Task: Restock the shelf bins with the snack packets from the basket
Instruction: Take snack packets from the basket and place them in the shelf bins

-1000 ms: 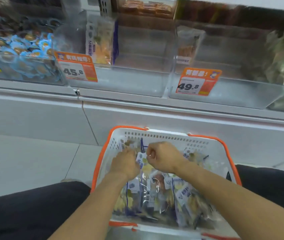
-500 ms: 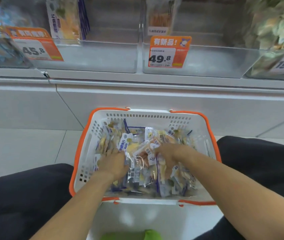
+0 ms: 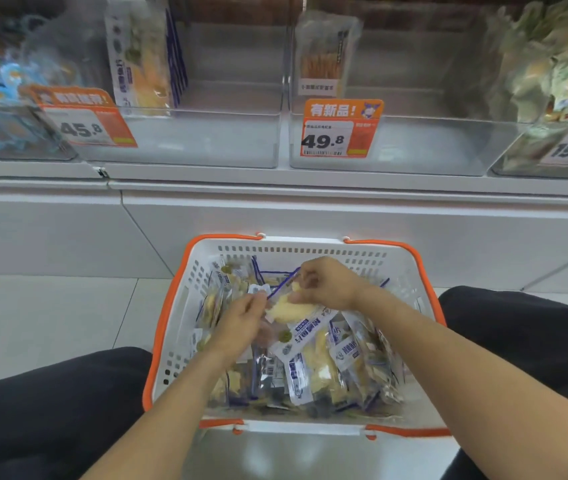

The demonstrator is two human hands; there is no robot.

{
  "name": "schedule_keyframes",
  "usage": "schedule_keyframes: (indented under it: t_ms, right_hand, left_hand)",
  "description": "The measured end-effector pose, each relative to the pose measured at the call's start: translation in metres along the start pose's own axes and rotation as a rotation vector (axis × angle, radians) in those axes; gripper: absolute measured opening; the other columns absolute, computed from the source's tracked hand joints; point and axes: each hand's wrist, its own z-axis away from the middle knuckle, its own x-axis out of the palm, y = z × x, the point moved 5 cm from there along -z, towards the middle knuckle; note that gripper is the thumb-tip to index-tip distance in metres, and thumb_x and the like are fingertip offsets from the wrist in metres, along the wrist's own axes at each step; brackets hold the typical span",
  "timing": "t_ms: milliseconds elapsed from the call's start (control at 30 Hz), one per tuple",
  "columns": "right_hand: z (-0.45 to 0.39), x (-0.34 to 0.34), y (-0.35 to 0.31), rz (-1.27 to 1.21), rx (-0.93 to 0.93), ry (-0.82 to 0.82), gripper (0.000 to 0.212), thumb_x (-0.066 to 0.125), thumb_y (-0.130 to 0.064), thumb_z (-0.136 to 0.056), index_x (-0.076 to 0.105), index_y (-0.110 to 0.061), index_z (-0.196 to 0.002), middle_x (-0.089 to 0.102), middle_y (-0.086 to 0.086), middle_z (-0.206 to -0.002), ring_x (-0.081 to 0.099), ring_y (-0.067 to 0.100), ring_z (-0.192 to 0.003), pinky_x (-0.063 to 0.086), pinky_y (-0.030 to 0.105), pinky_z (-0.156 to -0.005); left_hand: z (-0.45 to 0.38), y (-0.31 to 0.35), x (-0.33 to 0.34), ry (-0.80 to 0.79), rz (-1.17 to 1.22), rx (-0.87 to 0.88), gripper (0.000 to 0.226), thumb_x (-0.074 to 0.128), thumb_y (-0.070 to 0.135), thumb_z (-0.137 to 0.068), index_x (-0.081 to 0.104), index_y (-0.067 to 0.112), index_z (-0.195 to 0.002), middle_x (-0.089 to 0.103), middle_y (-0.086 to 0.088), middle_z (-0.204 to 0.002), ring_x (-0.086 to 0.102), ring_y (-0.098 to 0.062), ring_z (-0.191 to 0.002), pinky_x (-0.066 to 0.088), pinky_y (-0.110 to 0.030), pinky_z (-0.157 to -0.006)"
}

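Beyond my fingers, a shelf bin [image 3: 206, 140] stands nearly empty; below them sits the basket [image 3: 185, 306], heaped with snack packets [image 3: 313, 368]. My left hand [image 3: 241, 323] and right hand [image 3: 327, 284] each pinch one packet [image 3: 286, 310] between them. I judge that slick film could slip, or snag its neighbours.

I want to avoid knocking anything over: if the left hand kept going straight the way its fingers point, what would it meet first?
Probably the snack packet that the left hand and right hand both pinch; beyond it, the basket far wall. Depth is unclear.
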Motion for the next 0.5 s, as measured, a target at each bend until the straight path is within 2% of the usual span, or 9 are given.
schedule_keyframes:
  t_ms: [67,167,233,300,333,400,433,500]
  right_hand:
    - [0.002,-0.014,-0.007,-0.202,0.0,0.093,0.032,0.083,-0.032,-0.081,0.057,-0.014,-0.075,0.061,0.0,-0.069,0.057,0.013,-0.061,0.048,0.028,-0.062]
    - [0.006,-0.029,-0.019,-0.548,0.001,0.17,0.027,0.079,-0.022,-0.086,0.061,-0.002,-0.085,0.073,0.0,-0.071,0.066,0.008,-0.061,0.049,0.022,-0.057]
    - [0.006,-0.032,-0.024,-0.751,0.017,0.185,0.024,0.076,-0.016,-0.089,0.055,-0.008,-0.081,0.074,0.001,-0.074,0.07,0.01,-0.071,0.05,0.021,-0.065]
    - [0.003,-0.036,-0.023,-0.876,0.048,0.266,0.027,0.078,-0.018,-0.087,0.053,-0.014,-0.077,0.071,0.007,-0.081,0.069,0.02,-0.084,0.05,0.031,-0.081]
    - [0.002,-0.037,-0.023,-0.92,0.069,0.295,0.026,0.079,-0.019,-0.086,0.055,-0.013,-0.078,0.068,0.011,-0.084,0.066,0.025,-0.086,0.049,0.039,-0.084]
    - [0.002,-0.033,-0.028,-1.042,0.095,0.28,0.023,0.078,-0.011,-0.086,0.06,-0.007,-0.1,0.068,0.015,-0.092,0.062,0.029,-0.083,0.053,0.041,-0.078]
    - [0.003,-0.029,-0.032,-1.086,0.105,0.234,0.033,0.076,-0.005,-0.086,0.057,-0.004,-0.113,0.069,0.016,-0.097,0.064,0.029,-0.081,0.057,0.039,-0.074]
    - [0.006,-0.022,-0.041,-1.016,0.098,0.129,0.044,0.076,0.002,-0.084,0.054,-0.004,-0.122,0.073,0.016,-0.103,0.072,0.028,-0.083,0.061,0.04,-0.077]
  left_hand:
    - [0.001,0.016,-0.014,0.053,0.115,0.051,0.028,0.056,0.033,-0.1,0.067,0.008,-0.11,0.075,-0.008,-0.077,0.071,-0.022,-0.068,0.058,-0.036,-0.065]
    - [0.001,0.035,-0.024,0.078,0.288,0.103,0.031,0.069,0.029,-0.091,0.069,0.009,-0.114,0.077,-0.01,-0.093,0.07,-0.035,-0.084,0.056,-0.041,-0.076]
    - [0.002,0.046,-0.029,0.083,0.444,0.1,0.034,0.07,0.03,-0.087,0.069,0.008,-0.113,0.075,-0.014,-0.105,0.069,-0.033,-0.094,0.055,-0.041,-0.084]
    - [0.003,0.055,-0.032,0.035,0.567,0.094,0.041,0.072,0.027,-0.082,0.065,0.006,-0.116,0.072,-0.016,-0.113,0.07,-0.03,-0.101,0.056,-0.044,-0.089]
    - [0.004,0.06,-0.032,0.011,0.597,0.096,0.045,0.073,0.024,-0.08,0.063,0.005,-0.12,0.071,-0.017,-0.117,0.069,-0.031,-0.105,0.056,-0.045,-0.091]
    - [0.006,0.067,-0.032,-0.012,0.625,0.117,0.043,0.071,0.018,-0.084,0.062,0.003,-0.124,0.07,-0.018,-0.119,0.068,-0.033,-0.109,0.053,-0.047,-0.096]
    - [0.006,0.07,-0.033,0.002,0.645,0.122,0.038,0.067,0.015,-0.089,0.062,0.002,-0.124,0.071,-0.018,-0.118,0.069,-0.034,-0.109,0.052,-0.047,-0.097]
    - [0.006,0.073,-0.037,0.077,0.668,0.107,0.027,0.062,0.012,-0.095,0.066,0.002,-0.12,0.072,-0.02,-0.113,0.07,-0.035,-0.102,0.054,-0.048,-0.093]
